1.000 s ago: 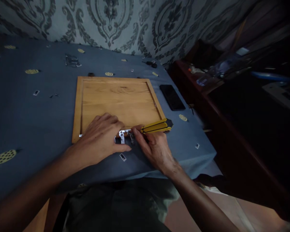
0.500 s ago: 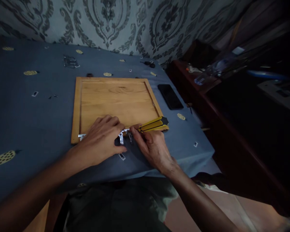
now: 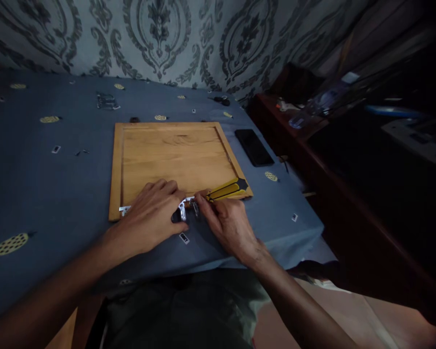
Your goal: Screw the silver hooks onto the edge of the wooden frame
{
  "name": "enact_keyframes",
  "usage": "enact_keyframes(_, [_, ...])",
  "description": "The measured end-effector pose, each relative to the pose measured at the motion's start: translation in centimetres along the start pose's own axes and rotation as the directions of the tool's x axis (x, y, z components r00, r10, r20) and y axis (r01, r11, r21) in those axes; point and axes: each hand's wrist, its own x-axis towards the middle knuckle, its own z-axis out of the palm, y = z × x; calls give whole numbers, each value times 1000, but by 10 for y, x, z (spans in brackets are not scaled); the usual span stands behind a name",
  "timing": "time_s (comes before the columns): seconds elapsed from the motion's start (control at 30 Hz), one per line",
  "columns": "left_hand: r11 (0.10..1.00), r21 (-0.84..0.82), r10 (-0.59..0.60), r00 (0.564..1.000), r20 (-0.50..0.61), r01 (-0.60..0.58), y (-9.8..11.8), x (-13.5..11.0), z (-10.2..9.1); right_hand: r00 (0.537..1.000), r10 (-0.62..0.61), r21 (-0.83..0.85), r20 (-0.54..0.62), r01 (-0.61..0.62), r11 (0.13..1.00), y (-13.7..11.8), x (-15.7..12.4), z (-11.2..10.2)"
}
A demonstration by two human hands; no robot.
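A framed wooden panel [image 3: 178, 160] lies on the cloth-covered table before me. A shiny metal fitting [image 3: 182, 211], perhaps a hinge, sits at its near edge. My left hand [image 3: 150, 213] curls over that edge with fingers and thumb closed around the fitting, hiding much of it. Between the thumb and fingers of my right hand [image 3: 228, 220] is a screwdriver [image 3: 227, 190] with a yellow and black handle, lying nearly flat. Its handle end points right, and its tip side is towards the fitting; the tip itself is hidden. Another metal piece [image 3: 124, 210] shows at the panel's near left corner.
A black phone [image 3: 254, 147] lies right of the panel. Several metal pieces [image 3: 107, 101] and black-handled scissors [image 3: 221, 100] are at the back. Small screws [image 3: 82, 152] lie to the left. A dark side table with a plastic bottle [image 3: 325, 102] stands at the right.
The view has shifted slightly, so the panel and table appear a little lower. Both hands keep almost the same place and grip at the near edge.
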Motion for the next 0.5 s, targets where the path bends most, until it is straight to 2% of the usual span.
enact_keyframes(0.5, [999, -8, -36, 999, 14, 36, 3, 1, -1, 1000, 7, -9, 17, -6, 1000, 2, -1, 1])
